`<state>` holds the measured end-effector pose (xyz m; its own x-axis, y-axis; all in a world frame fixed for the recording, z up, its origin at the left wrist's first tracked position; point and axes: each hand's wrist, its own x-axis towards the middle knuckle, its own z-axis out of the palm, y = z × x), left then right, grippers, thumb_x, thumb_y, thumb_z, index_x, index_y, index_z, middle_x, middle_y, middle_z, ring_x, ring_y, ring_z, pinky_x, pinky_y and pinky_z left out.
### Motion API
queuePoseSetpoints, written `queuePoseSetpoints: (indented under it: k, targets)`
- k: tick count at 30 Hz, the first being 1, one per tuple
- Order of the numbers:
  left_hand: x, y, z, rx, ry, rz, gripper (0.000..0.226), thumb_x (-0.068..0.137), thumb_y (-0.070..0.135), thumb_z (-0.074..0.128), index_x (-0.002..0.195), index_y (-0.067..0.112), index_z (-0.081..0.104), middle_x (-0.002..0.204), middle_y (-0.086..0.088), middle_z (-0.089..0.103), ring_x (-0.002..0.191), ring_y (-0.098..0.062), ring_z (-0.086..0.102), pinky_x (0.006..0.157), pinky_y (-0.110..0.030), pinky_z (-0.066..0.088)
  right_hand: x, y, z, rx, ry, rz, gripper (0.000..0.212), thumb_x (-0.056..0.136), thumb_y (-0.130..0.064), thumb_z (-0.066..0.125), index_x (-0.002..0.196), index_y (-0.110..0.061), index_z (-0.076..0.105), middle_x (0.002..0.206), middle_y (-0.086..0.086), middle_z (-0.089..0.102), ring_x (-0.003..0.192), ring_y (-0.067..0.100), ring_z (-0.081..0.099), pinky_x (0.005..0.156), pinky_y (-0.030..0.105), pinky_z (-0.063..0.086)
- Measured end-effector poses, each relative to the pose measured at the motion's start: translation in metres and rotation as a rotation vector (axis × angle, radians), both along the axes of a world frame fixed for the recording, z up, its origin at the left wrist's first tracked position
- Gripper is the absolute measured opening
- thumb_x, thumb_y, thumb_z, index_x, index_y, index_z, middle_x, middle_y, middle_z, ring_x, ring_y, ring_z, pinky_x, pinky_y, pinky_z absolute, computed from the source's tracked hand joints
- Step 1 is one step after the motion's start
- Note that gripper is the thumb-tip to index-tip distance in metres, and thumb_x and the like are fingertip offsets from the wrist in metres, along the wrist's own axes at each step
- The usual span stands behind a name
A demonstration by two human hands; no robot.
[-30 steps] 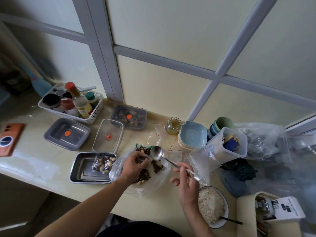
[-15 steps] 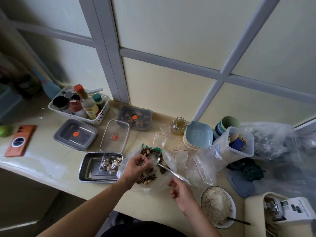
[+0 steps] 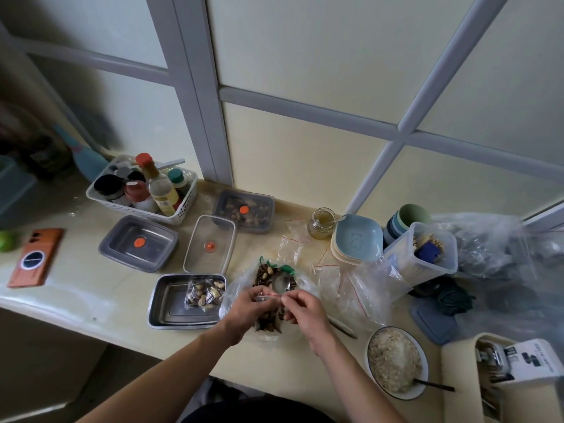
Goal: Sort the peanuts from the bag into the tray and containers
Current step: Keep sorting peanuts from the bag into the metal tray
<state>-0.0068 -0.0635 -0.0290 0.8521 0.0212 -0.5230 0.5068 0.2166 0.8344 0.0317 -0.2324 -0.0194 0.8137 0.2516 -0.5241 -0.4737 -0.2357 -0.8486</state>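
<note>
A large clear bag (image 3: 235,300) of peanuts and dark bits lies open at the counter's front. A metal spoon (image 3: 281,282) rests in it, its handle running out under my right wrist. Just above the bag, my left hand (image 3: 247,308) and my right hand (image 3: 306,311) both pinch the red-lined rim of a small clear zip bag (image 3: 270,297). To the left, a steel tray (image 3: 169,312) holds a small packet of peanuts (image 3: 206,293). Behind it are a grey container (image 3: 137,242), a clear lid (image 3: 210,245) and a closed container of nuts (image 3: 244,210).
A white basket of bottles (image 3: 183,206) stands at the back left, an orange phone (image 3: 36,257) at the far left. To the right are loose zip bags (image 3: 360,288), a jar (image 3: 320,224), stacked dishes (image 3: 357,242), a clear tub (image 3: 421,254) and a bowl of grains (image 3: 396,361).
My right hand has let go of the spoon, which now lies in the large bag. Both hands have come together on a small zip bag over the large bag.
</note>
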Motion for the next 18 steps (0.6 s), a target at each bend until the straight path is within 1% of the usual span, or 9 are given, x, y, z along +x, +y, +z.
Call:
queuePoseSetpoints:
  k: [2, 3, 5, 7, 8, 10, 13, 16, 18]
  targets:
    - [-0.001, 0.004, 0.004, 0.012, 0.01, -0.004, 0.021, 0.086, 0.018, 0.081, 0.095, 0.004, 0.068, 0.083, -0.009, 0.069, 0.079, -0.02, 0.064, 0.07, -0.028, 0.054, 0.001, 0.004, -0.001, -0.048, -0.063, 0.01, 0.009, 0.096, -0.013, 0.069, 0.092, -0.006, 0.072, 0.066, -0.001, 0.064, 0.059, 0.013, 0.059, 0.062, 0.026, 0.047]
    - [-0.002, 0.006, 0.006, 0.02, 0.02, -0.007, 0.025, 0.086, 0.018, 0.081, 0.099, 0.002, 0.067, 0.083, -0.008, 0.069, 0.078, -0.018, 0.064, 0.069, -0.026, 0.054, 0.001, 0.006, -0.002, -0.081, -0.096, 0.02, 0.01, 0.096, -0.015, 0.069, 0.09, -0.008, 0.073, 0.065, -0.003, 0.064, 0.059, 0.012, 0.06, 0.063, 0.026, 0.048]
    - [-0.004, 0.01, 0.005, 0.001, 0.043, -0.01, 0.038, 0.083, 0.023, 0.084, 0.108, 0.002, 0.065, 0.087, -0.01, 0.07, 0.08, -0.018, 0.065, 0.07, -0.029, 0.054, -0.002, 0.011, -0.001, -0.157, -0.155, 0.029, 0.013, 0.097, -0.02, 0.067, 0.087, -0.014, 0.071, 0.063, -0.002, 0.065, 0.057, 0.009, 0.061, 0.063, 0.025, 0.05]
    - [-0.007, 0.013, 0.005, -0.057, 0.064, -0.014, 0.046, 0.079, 0.032, 0.086, 0.113, 0.008, 0.067, 0.097, -0.015, 0.072, 0.087, -0.023, 0.066, 0.074, -0.036, 0.053, -0.006, 0.019, 0.002, -0.233, -0.212, -0.001, 0.015, 0.098, -0.024, 0.065, 0.084, -0.019, 0.069, 0.063, -0.001, 0.066, 0.056, 0.008, 0.061, 0.061, 0.023, 0.05]
    - [-0.008, 0.014, 0.005, -0.097, 0.077, -0.019, 0.045, 0.08, 0.033, 0.085, 0.114, 0.009, 0.069, 0.101, -0.018, 0.072, 0.09, -0.026, 0.067, 0.074, -0.037, 0.052, -0.008, 0.023, 0.002, -0.261, -0.249, -0.03, 0.015, 0.098, -0.024, 0.065, 0.084, -0.021, 0.067, 0.065, -0.001, 0.067, 0.056, 0.008, 0.062, 0.061, 0.023, 0.05]
    - [-0.008, 0.015, 0.006, -0.193, 0.098, -0.007, 0.037, 0.087, 0.027, 0.079, 0.118, 0.008, 0.071, 0.107, -0.021, 0.072, 0.092, -0.029, 0.068, 0.072, -0.037, 0.054, -0.014, 0.031, 0.002, -0.302, -0.323, -0.093, 0.015, 0.098, -0.025, 0.065, 0.083, -0.025, 0.066, 0.07, -0.002, 0.069, 0.06, 0.011, 0.065, 0.061, 0.024, 0.052]
    - [-0.007, 0.017, 0.007, -0.305, 0.125, 0.021, 0.031, 0.093, 0.02, 0.07, 0.121, 0.005, 0.07, 0.107, -0.02, 0.072, 0.091, -0.03, 0.069, 0.073, -0.037, 0.057, -0.02, 0.038, -0.003, -0.343, -0.375, -0.187, 0.014, 0.097, -0.027, 0.065, 0.083, -0.03, 0.064, 0.077, -0.005, 0.068, 0.067, 0.013, 0.067, 0.063, 0.027, 0.054]
    - [-0.005, 0.018, 0.009, -0.296, 0.133, 0.062, 0.027, 0.095, 0.017, 0.067, 0.117, 0.003, 0.072, 0.106, -0.022, 0.072, 0.091, -0.031, 0.069, 0.074, -0.039, 0.058, -0.024, 0.045, -0.005, -0.366, -0.42, -0.242, 0.013, 0.097, -0.031, 0.065, 0.084, -0.032, 0.063, 0.08, -0.007, 0.068, 0.07, 0.015, 0.068, 0.065, 0.031, 0.055]
    - [-0.003, 0.018, 0.011, -0.25, 0.114, 0.09, 0.022, 0.095, 0.015, 0.067, 0.112, 0.002, 0.073, 0.102, -0.024, 0.072, 0.088, -0.032, 0.069, 0.073, -0.038, 0.058, -0.025, 0.051, -0.001, -0.346, -0.388, -0.283, 0.014, 0.098, -0.028, 0.065, 0.084, -0.03, 0.064, 0.079, -0.005, 0.069, 0.065, 0.015, 0.068, 0.061, 0.028, 0.054]
